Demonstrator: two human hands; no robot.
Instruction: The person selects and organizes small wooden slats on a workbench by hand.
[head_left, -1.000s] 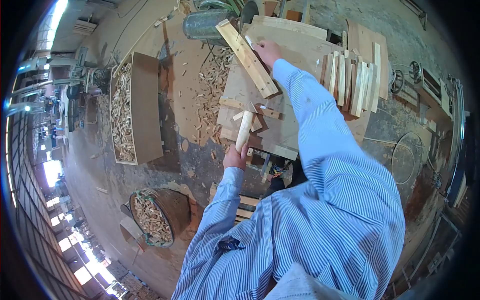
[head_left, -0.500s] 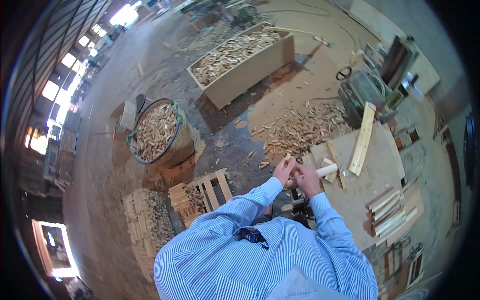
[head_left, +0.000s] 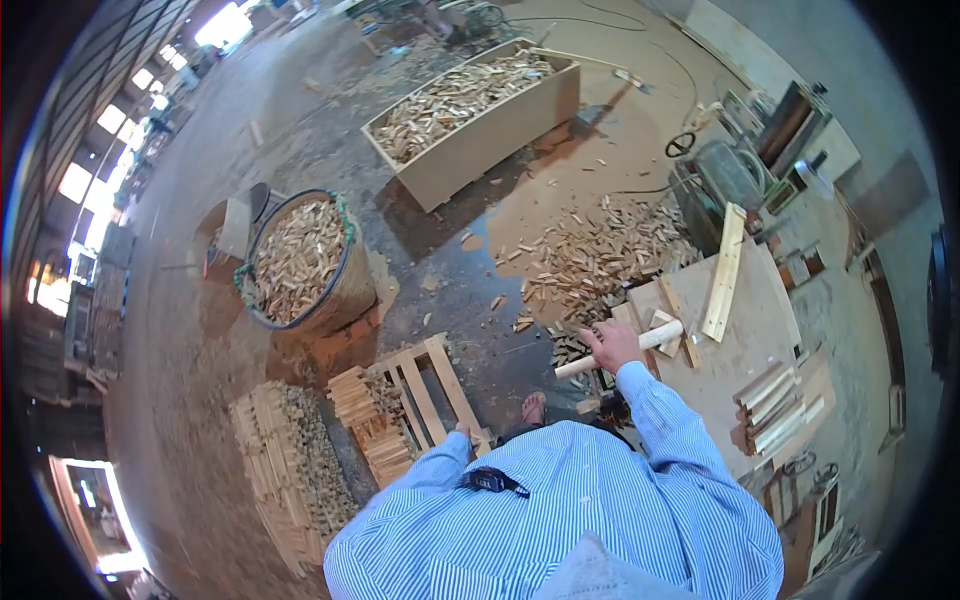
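Note:
My right hand [head_left: 610,345] is shut on a pale round wooden stick [head_left: 655,338], held level over the near-left corner of the plywood work table [head_left: 765,300]. My left hand [head_left: 463,432] is lowered at the end of its blue striped sleeve, by the near end of a small wooden pallet [head_left: 425,385] and a stack of short wood pieces [head_left: 372,425]. Only a sliver of that hand shows, so its fingers are hidden. A long plank [head_left: 725,270] lies on the table beyond the stick.
Offcuts [head_left: 600,250] litter the floor left of the table. A round basket [head_left: 300,260] and a long crate [head_left: 470,110] hold wood pieces. Planks [head_left: 780,410] are stacked at the table's right. A machine [head_left: 730,170] stands behind it. My sandalled foot [head_left: 533,406] is below.
Half a second ago both hands were on the stick. My left hand has let go and dropped toward the pallet; the right alone holds it. My head turned slightly.

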